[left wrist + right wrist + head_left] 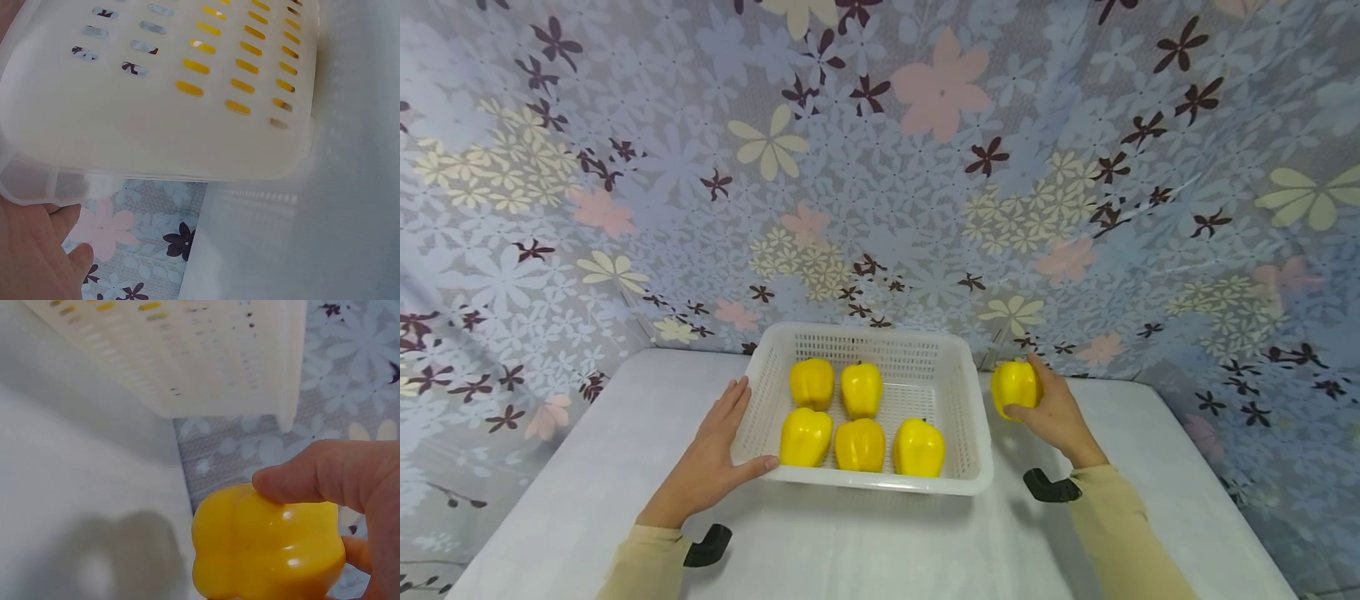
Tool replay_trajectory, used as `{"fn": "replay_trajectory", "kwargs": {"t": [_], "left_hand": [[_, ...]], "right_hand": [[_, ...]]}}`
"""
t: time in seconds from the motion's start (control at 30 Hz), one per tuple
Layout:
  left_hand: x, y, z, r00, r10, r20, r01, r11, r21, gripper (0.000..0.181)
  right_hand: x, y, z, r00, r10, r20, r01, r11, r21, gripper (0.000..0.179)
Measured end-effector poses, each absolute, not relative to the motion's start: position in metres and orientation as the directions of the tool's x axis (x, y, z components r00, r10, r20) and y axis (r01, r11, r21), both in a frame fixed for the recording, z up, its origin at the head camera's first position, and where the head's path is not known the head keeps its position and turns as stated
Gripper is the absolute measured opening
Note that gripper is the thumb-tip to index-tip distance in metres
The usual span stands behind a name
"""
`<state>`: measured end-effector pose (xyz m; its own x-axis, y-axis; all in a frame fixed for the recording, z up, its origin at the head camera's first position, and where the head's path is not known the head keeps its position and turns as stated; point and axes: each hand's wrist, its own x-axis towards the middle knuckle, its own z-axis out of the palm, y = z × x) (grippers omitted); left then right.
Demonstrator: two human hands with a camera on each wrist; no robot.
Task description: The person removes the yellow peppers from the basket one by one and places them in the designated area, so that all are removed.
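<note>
A white perforated plastic basket (pixel 880 479) stands on the table with several yellow bell peppers (pixel 860 445) inside, mostly toward its left and front. My left hand (pixel 711 454) rests against the basket's left end, fingers spread along the side and thumb on the front rim. To the right of the basket, my right hand (pixel 1056 412) grips another yellow bell pepper (pixel 269 544), thumb on one side and fingers on the other. In the right wrist view this pepper casts a shadow on the table beside it. The fingertips behind the pepper are hidden.
A white-covered table (pixel 880 550) carries the basket. Right behind it hangs a flower-patterned cloth (pixel 880 208), close to the basket's back rim. Black wrist mounts (pixel 1051 486) sit at both sleeves.
</note>
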<state>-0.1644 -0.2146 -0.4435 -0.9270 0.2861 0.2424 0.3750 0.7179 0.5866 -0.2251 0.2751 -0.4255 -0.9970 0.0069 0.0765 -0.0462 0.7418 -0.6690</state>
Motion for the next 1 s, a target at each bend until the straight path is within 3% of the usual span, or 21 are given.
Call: {"fn": "replay_trajectory", "kwargs": {"t": [0.43, 1.0], "left_hand": [[-0.165, -0.213, -0.443, -0.929, 0.282, 0.24, 0.37, 0.726, 0.579, 0.106], [-0.164, -0.213, -0.441, -0.929, 0.277, 0.243, 0.368, 0.731, 0.575, 0.106]], "right_hand": [[-0.235, 0.279, -0.443, -0.999, -0.015, 0.033, -0.034, 0.711, -0.703, 0.1], [-0.244, 0.277, -0.453, -1.0, 0.0, -0.022, 0.015, 0.755, -0.656, 0.1]]}}
